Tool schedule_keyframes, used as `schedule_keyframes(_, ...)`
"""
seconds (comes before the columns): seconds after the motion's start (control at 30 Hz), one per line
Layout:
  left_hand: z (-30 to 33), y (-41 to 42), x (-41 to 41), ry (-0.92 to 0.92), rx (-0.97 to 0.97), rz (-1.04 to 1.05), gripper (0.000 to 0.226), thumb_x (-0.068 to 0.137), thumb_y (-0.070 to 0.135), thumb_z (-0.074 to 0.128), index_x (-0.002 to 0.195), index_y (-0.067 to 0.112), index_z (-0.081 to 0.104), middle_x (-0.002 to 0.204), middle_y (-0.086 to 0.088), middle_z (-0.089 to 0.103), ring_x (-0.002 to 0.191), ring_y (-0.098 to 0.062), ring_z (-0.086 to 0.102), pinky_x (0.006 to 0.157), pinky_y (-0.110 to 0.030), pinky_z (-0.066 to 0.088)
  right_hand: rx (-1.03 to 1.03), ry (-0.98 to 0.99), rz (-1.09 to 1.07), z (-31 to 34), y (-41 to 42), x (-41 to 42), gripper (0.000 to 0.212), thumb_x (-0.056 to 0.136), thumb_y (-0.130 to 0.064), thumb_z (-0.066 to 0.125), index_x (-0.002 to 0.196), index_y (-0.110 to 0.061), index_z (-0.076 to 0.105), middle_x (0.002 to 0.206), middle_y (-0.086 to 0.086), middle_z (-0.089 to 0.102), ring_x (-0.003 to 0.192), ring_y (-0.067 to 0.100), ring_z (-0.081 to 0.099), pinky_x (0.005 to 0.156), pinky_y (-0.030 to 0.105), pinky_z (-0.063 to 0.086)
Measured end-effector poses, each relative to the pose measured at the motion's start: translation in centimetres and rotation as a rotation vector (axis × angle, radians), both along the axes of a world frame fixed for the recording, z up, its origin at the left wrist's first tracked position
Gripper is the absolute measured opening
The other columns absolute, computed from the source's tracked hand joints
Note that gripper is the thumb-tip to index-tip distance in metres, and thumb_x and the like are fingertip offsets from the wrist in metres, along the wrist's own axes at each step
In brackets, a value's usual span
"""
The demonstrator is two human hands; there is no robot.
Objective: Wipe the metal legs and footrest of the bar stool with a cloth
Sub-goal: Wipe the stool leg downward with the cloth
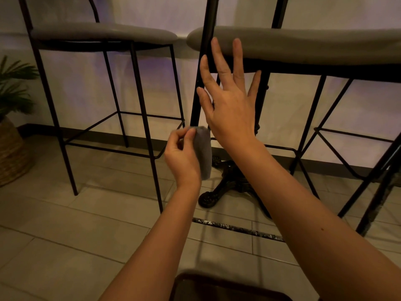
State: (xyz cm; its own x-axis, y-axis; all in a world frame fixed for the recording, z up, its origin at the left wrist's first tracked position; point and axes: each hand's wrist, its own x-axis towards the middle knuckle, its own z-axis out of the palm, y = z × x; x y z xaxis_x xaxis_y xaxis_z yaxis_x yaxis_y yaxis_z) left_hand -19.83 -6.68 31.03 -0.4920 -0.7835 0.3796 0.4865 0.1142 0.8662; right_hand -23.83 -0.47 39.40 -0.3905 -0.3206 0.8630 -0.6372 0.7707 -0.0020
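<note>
Two bar stools with grey padded seats and thin black metal legs stand on the tiled floor. The right stool [303,46] is close in front of me, and its front left leg [205,51] runs down the middle of the view. My left hand [183,157] pinches a folded grey cloth [204,153], which hangs down beside the lower part of that leg. My right hand [227,94] is raised with fingers spread, just in front of the leg and the seat's edge, holding nothing. The stool's footrest bar [282,147] shows behind my right forearm.
The left stool [104,35] stands apart, with its footrest frame [112,148] low down. An ornate black table base [225,181] sits between the stools. A potted plant in a woven basket [10,148] is at the far left. A dark object [217,287] lies at the bottom edge.
</note>
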Motion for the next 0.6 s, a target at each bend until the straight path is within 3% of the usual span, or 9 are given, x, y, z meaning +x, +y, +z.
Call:
schedule_keyframes(0.23, 0.7, 0.1, -0.3, 0.041, -0.009, -0.015, 0.006, 0.090, 0.013, 0.055, 0.086, 0.015, 0.059, 0.095, -0.006, 0.062, 0.088, -0.006, 0.057, 0.073, -0.007, 0.046, 0.002, -0.004, -0.014, 0.0, 0.0, 0.0, 0.048, 0.097, -0.036, 0.034, 0.143, -0.027, 0.027, 0.154, -0.001, 0.016, 0.142, 0.026, 0.004, 0.108, 0.065, 0.007)
schedule_keyframes(0.4, -2.2, 0.0, 0.8, -0.040, 0.038, -0.050, 0.014, 0.090, 0.015, 0.054, 0.080, 0.025, 0.057, 0.088, 0.007, 0.060, 0.084, 0.001, 0.057, 0.071, -0.005, 0.046, -0.023, -0.017, -0.003, 0.0, -0.2, 0.2, 0.047, 0.097, -0.036, 0.033, 0.143, -0.027, 0.028, 0.155, -0.001, 0.015, 0.142, 0.027, 0.003, 0.109, 0.064, 0.005)
schedule_keyframes(0.6, -2.4, -0.8, 0.7, -0.098, 0.039, -0.073, 0.007, 0.090, 0.018, 0.054, 0.086, 0.016, 0.059, 0.088, 0.005, 0.060, 0.086, -0.002, 0.056, 0.065, -0.001, 0.043, -0.033, -0.017, 0.006, -0.1, -0.3, 0.1, 0.047, 0.097, -0.035, 0.034, 0.143, -0.027, 0.028, 0.154, 0.000, 0.015, 0.142, 0.028, 0.004, 0.109, 0.063, 0.005)
